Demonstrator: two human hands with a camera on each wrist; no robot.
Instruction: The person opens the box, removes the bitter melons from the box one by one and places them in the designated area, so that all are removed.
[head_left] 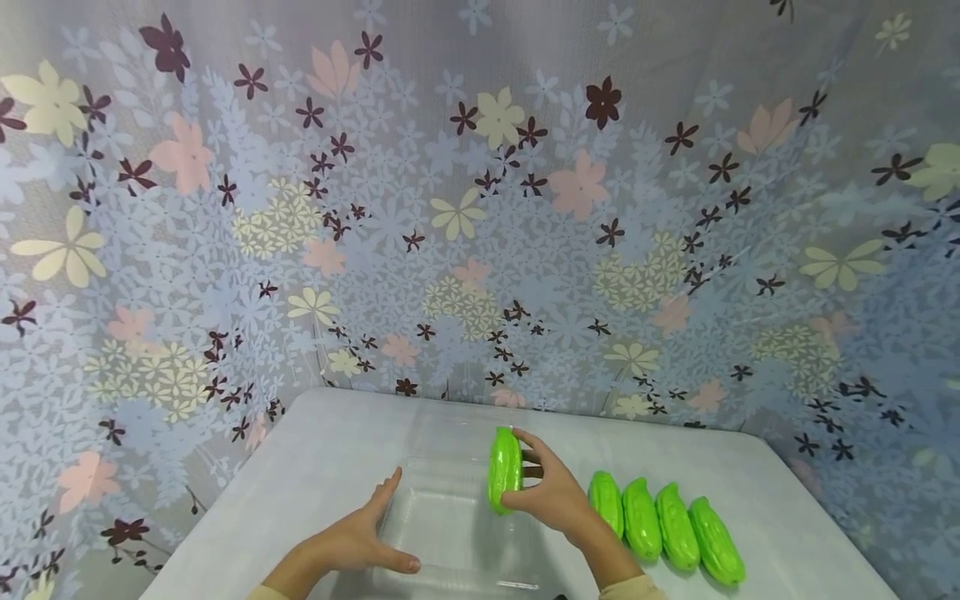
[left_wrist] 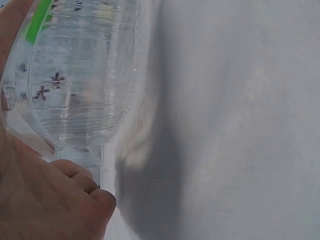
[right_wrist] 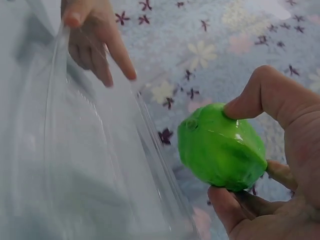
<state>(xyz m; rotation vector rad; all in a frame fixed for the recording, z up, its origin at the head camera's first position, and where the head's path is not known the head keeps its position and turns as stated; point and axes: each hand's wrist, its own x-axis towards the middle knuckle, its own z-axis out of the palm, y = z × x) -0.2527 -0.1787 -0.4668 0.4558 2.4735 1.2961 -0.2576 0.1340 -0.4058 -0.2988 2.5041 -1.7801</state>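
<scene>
My right hand (head_left: 551, 492) grips a glossy green toy vegetable (head_left: 505, 472), elongated and ridged with a small stem tip, held upright over the right side of a clear plastic container (head_left: 442, 517). The right wrist view has the thumb on one side of the toy vegetable (right_wrist: 220, 145) and fingertips on the other. At the container's left end, my left hand (head_left: 352, 537) spans the rim between thumb and index finger. Its other fingers hang beside the outer wall, and in the left wrist view their knuckles are bent near the container wall (left_wrist: 80, 90).
Several matching green toy vegetables (head_left: 642, 518) lie side by side on the white table (head_left: 322, 442), right of my right forearm. Behind the container is its clear open lid (head_left: 450, 429). A floral curtain (head_left: 480, 250) hangs along the table's back edge.
</scene>
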